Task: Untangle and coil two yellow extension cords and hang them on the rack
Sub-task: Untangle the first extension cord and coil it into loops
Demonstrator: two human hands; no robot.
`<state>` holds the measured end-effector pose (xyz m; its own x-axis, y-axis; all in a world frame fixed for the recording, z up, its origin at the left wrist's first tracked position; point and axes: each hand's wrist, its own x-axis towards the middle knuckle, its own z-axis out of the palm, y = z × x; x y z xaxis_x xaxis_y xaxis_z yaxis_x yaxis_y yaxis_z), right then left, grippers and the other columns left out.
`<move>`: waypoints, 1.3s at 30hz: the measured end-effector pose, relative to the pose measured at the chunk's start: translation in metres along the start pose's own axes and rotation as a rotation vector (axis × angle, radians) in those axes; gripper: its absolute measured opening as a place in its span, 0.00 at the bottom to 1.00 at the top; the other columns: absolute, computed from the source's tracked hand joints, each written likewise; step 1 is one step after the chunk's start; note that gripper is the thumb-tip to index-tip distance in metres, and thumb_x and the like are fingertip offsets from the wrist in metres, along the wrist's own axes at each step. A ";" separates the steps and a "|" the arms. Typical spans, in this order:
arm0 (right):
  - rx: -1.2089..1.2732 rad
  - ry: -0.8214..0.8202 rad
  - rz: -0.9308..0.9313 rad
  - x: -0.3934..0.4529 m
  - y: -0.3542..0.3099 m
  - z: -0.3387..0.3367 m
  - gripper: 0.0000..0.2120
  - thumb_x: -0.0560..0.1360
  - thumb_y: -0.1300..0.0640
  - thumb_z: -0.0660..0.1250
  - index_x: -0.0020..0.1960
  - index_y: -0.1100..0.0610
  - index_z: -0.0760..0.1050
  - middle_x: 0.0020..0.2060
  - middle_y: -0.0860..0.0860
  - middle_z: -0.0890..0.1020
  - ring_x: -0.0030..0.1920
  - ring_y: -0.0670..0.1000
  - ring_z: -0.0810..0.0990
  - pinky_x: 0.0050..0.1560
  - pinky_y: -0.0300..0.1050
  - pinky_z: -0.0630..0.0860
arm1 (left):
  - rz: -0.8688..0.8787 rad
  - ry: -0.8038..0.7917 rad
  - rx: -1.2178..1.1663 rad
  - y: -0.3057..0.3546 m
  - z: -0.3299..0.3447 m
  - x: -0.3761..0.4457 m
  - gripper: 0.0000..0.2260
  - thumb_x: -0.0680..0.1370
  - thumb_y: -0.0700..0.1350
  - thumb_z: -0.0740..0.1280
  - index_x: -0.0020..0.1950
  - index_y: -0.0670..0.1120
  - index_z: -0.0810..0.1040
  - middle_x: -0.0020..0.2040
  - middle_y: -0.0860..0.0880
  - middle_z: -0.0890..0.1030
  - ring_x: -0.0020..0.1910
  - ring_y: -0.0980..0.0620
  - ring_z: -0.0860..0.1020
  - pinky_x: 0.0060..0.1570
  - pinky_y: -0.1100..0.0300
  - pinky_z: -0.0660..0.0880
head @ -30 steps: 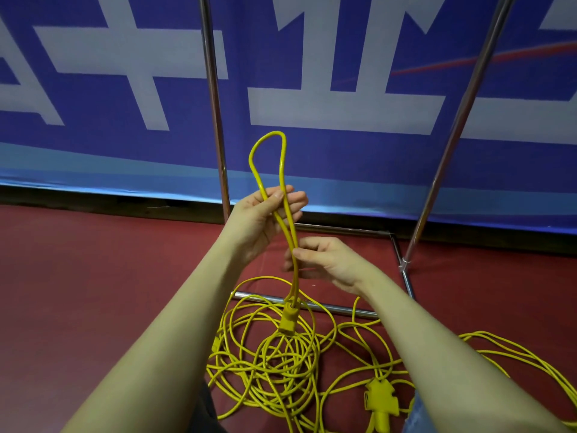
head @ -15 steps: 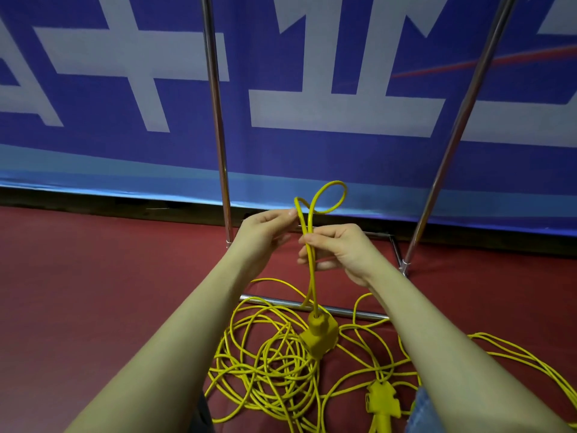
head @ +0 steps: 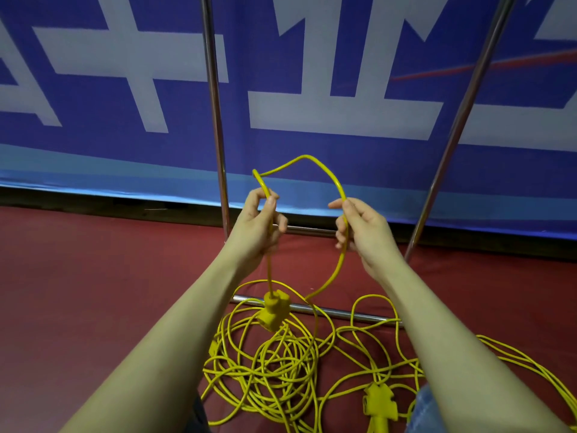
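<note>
A yellow extension cord [head: 315, 162] arches between my two hands at chest height. My left hand [head: 259, 223] pinches one side of the arch, and the cord's yellow socket end [head: 273, 309] hangs below it. My right hand [head: 359, 229] grips the other side, from which the cord drops to the floor. A tangled heap of yellow cord [head: 274, 370] lies on the red floor under my arms. A second yellow socket [head: 379, 401] lies at the lower right. The rack's two chrome uprights [head: 215, 120] rise behind my hands.
The rack's chrome base bars [head: 337, 312] lie on the red floor around the heap. More yellow cord [head: 527, 364] trails off to the right. A blue and white banner [head: 343, 114] hangs behind the rack. Blue jeans [head: 424, 410] show at the bottom edge.
My hands have moved apart, widening the small loop into a broad arch. The socket end has swung slightly lower and left under my left hand.
</note>
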<state>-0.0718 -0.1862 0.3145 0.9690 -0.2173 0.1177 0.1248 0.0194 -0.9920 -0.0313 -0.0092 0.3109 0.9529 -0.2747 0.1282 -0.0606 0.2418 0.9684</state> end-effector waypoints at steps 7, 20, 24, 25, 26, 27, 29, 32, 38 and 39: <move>0.506 -0.070 0.212 0.005 -0.008 -0.007 0.12 0.83 0.57 0.52 0.53 0.58 0.73 0.27 0.49 0.68 0.24 0.45 0.63 0.24 0.35 0.61 | -0.096 -0.117 0.000 -0.009 -0.003 -0.004 0.08 0.82 0.38 0.58 0.44 0.46 0.71 0.35 0.48 0.81 0.24 0.58 0.68 0.23 0.68 0.63; 1.102 0.147 0.156 0.023 -0.010 -0.006 0.11 0.83 0.60 0.50 0.43 0.56 0.65 0.36 0.57 0.81 0.40 0.57 0.85 0.47 0.62 0.73 | -0.309 -0.372 -0.091 -0.033 0.019 -0.014 0.05 0.79 0.38 0.60 0.51 0.42 0.75 0.46 0.44 0.85 0.48 0.49 0.84 0.58 0.57 0.76; 0.920 0.188 0.155 0.027 -0.003 -0.017 0.09 0.83 0.61 0.52 0.45 0.57 0.65 0.44 0.58 0.80 0.40 0.54 0.85 0.54 0.54 0.76 | -0.330 -0.413 -0.081 -0.024 0.022 -0.011 0.06 0.79 0.34 0.59 0.49 0.40 0.74 0.40 0.44 0.85 0.40 0.50 0.85 0.46 0.60 0.81; 0.841 0.167 0.169 0.025 0.000 -0.019 0.09 0.83 0.61 0.53 0.45 0.58 0.66 0.44 0.59 0.80 0.40 0.54 0.85 0.53 0.52 0.78 | -0.331 -0.423 -0.081 -0.022 0.022 -0.011 0.05 0.78 0.34 0.60 0.48 0.40 0.75 0.39 0.44 0.85 0.39 0.50 0.84 0.45 0.59 0.81; 0.755 0.139 0.187 0.023 0.002 -0.020 0.08 0.83 0.61 0.54 0.45 0.59 0.67 0.43 0.59 0.81 0.39 0.53 0.84 0.49 0.49 0.80 | -0.325 -0.418 -0.096 -0.019 0.023 -0.010 0.04 0.76 0.35 0.61 0.48 0.39 0.75 0.39 0.44 0.85 0.39 0.50 0.84 0.45 0.59 0.81; 0.658 0.110 0.208 0.019 0.003 -0.020 0.07 0.82 0.61 0.55 0.46 0.59 0.68 0.40 0.59 0.82 0.37 0.53 0.84 0.44 0.46 0.81 | -0.313 -0.393 -0.117 -0.017 0.022 -0.009 0.05 0.75 0.36 0.62 0.49 0.39 0.75 0.39 0.44 0.85 0.39 0.50 0.85 0.45 0.58 0.81; 0.420 0.054 0.235 0.010 0.005 -0.019 0.06 0.82 0.62 0.56 0.46 0.60 0.69 0.34 0.57 0.82 0.33 0.51 0.82 0.36 0.41 0.80 | -0.274 -0.300 -0.170 -0.014 0.020 -0.004 0.05 0.74 0.37 0.63 0.49 0.39 0.76 0.40 0.45 0.85 0.39 0.50 0.85 0.43 0.59 0.82; 0.069 -0.105 0.209 -0.002 0.012 -0.015 0.10 0.80 0.65 0.57 0.43 0.60 0.73 0.35 0.55 0.80 0.33 0.49 0.79 0.34 0.35 0.75 | -0.216 -0.144 -0.272 -0.010 0.018 0.001 0.06 0.79 0.34 0.59 0.48 0.39 0.75 0.40 0.44 0.85 0.40 0.49 0.85 0.41 0.58 0.82; -0.350 -0.638 0.128 -0.010 0.034 0.009 0.08 0.77 0.64 0.64 0.54 0.57 0.77 0.49 0.53 0.81 0.50 0.45 0.77 0.55 0.37 0.71 | -0.140 -0.023 -0.362 0.002 0.013 0.001 0.05 0.80 0.34 0.59 0.49 0.40 0.74 0.41 0.44 0.85 0.41 0.49 0.85 0.41 0.58 0.82; -0.329 -0.635 0.110 -0.010 0.036 0.015 0.07 0.76 0.66 0.65 0.53 0.58 0.76 0.48 0.54 0.81 0.48 0.44 0.78 0.54 0.36 0.72 | -0.127 -0.017 -0.362 0.003 0.012 0.002 0.05 0.80 0.34 0.59 0.49 0.40 0.73 0.41 0.44 0.85 0.41 0.49 0.85 0.40 0.59 0.82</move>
<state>-0.0741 -0.1682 0.2784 0.9215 0.3803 -0.0791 0.0455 -0.3078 -0.9504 -0.0336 -0.0202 0.3169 0.9408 -0.3385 0.0186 0.1694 0.5168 0.8392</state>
